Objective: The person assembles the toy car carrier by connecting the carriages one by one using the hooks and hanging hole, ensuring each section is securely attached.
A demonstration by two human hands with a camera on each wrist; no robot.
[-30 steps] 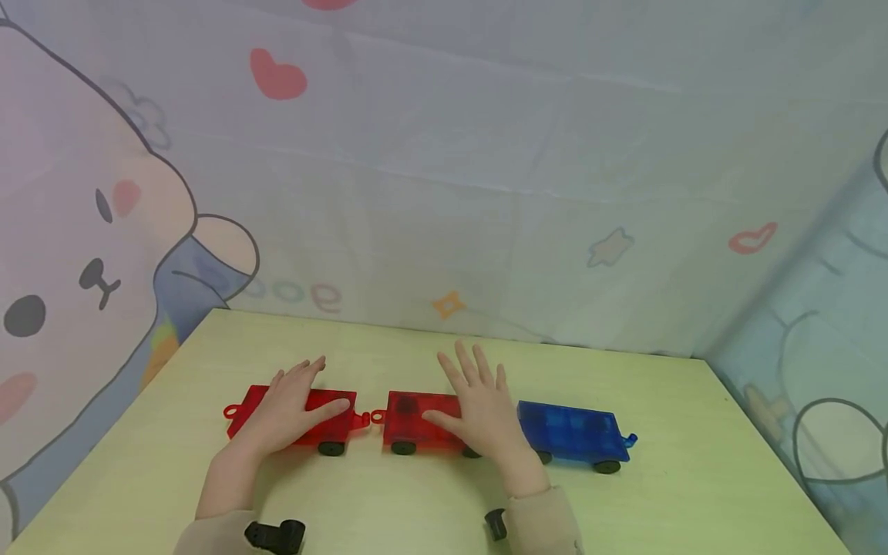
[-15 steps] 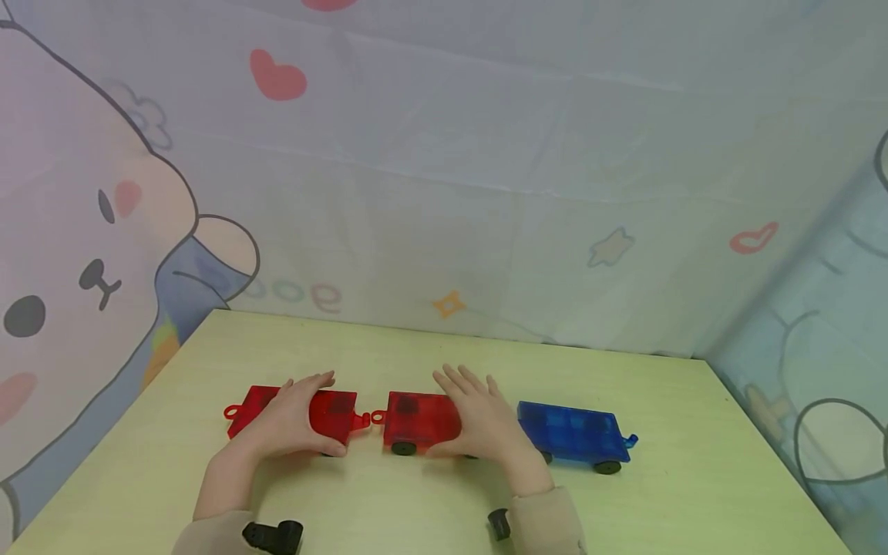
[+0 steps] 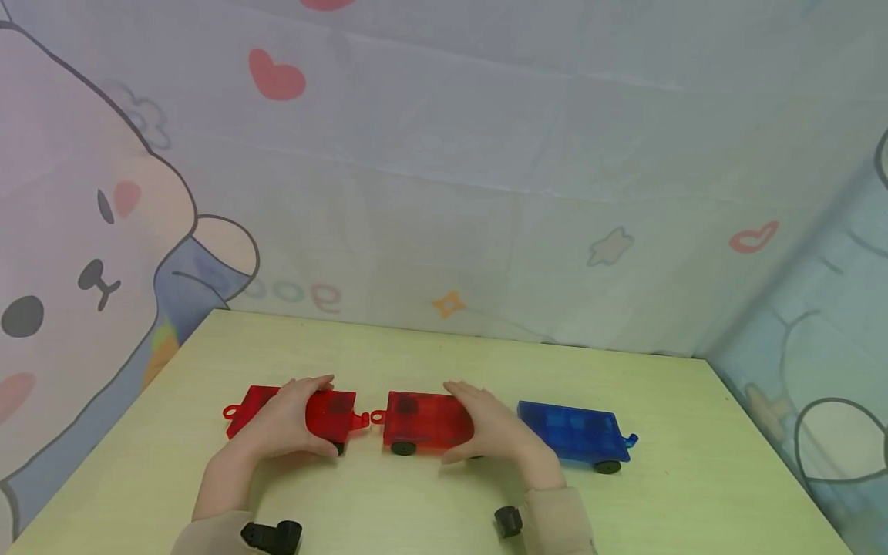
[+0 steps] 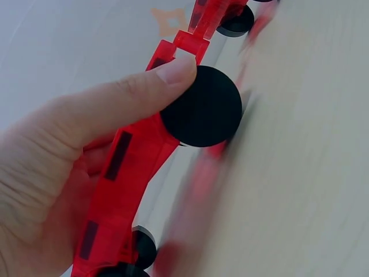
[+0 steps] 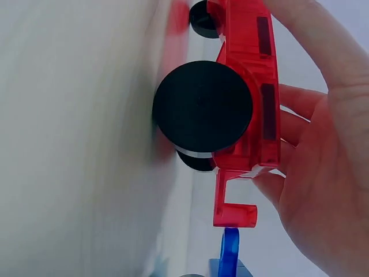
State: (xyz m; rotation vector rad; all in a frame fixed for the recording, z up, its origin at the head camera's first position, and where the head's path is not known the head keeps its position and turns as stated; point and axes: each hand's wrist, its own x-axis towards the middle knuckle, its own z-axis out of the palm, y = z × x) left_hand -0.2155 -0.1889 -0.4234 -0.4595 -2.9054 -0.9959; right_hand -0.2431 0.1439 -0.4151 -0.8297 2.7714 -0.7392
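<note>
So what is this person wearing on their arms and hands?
Both hands are bare: the left hand and right hand wear no gloves or rings that show. Each forearm ends in a beige sleeve cuff. A small black device sits at the left wrist, and another black piece at the right.

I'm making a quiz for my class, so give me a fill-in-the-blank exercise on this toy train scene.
1. The left hand grips a ____ toy wagon.
2. The wagon at the right end, which no hand holds, is ____.
3. The right hand grips the ____ wagon of the three.
4. All the wagons' wheels are ____.

Missing words: red; blue; middle; black
</note>
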